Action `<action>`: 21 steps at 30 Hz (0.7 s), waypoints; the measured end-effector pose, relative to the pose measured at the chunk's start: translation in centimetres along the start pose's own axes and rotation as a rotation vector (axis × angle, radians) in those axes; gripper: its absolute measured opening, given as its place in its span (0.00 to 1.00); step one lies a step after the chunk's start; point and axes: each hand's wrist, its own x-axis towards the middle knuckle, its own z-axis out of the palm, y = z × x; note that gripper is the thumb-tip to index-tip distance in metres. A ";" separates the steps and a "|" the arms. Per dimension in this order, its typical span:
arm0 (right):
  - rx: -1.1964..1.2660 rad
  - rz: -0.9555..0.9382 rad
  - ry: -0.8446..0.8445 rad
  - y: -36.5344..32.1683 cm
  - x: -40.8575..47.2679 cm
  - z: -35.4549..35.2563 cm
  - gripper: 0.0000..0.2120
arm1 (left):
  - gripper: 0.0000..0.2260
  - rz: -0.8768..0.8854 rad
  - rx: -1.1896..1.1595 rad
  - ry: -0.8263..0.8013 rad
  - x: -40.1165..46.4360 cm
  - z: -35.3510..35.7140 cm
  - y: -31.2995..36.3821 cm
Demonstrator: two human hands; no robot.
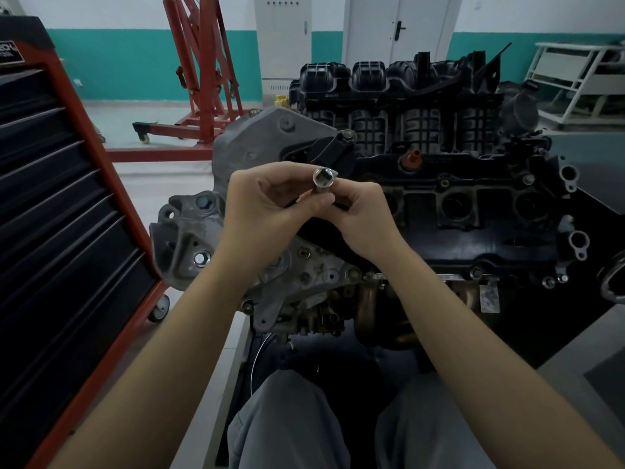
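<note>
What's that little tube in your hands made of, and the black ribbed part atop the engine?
The socket looks like steel with a bright plated finish: silvery grey, with a glint on its rim. The intake manifold seems moulded plastic: matt black, with fine ribs and rounded shapes, though coated metal cannot be ruled out.

Wide head-worn view, forward and down, close over left hand (267, 206), right hand (367, 216), engine (473, 214).

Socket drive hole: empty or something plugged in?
Empty. The socket shows an open square hole toward the camera; left hand and right hand pinch its body.
</note>
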 end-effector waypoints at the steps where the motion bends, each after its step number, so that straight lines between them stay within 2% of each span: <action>1: 0.005 0.001 0.015 0.0 0.0 0.0 0.07 | 0.13 0.010 0.033 0.000 0.0 0.0 0.0; 4: -0.008 0.005 0.031 0.1 0.1 -0.1 0.06 | 0.11 0.048 0.165 0.089 0.1 0.4 0.2; 7: -0.011 -0.019 -0.003 -0.1 0.0 -0.2 0.08 | 0.10 0.059 0.161 0.150 0.0 0.7 0.4; 10: 0.001 -0.016 -0.038 -0.2 -0.1 -0.1 0.08 | 0.12 0.031 0.049 0.065 0.1 0.4 0.4; 12: 0.016 -0.003 -0.003 -0.2 -0.1 -0.1 0.07 | 0.12 0.039 0.069 0.005 0.1 0.2 0.5; 16: -0.012 -0.001 0.014 -0.2 0.0 0.0 0.06 | 0.08 0.117 0.283 0.096 0.0 0.5 0.6; 19: -0.012 -0.014 -0.017 -0.3 -0.1 -0.2 0.08 | 0.10 0.089 0.252 0.129 -0.1 0.6 0.7; 21: -0.014 -0.018 -0.044 -0.3 -0.1 -0.2 0.10 | 0.11 0.051 0.164 0.088 0.0 0.4 0.6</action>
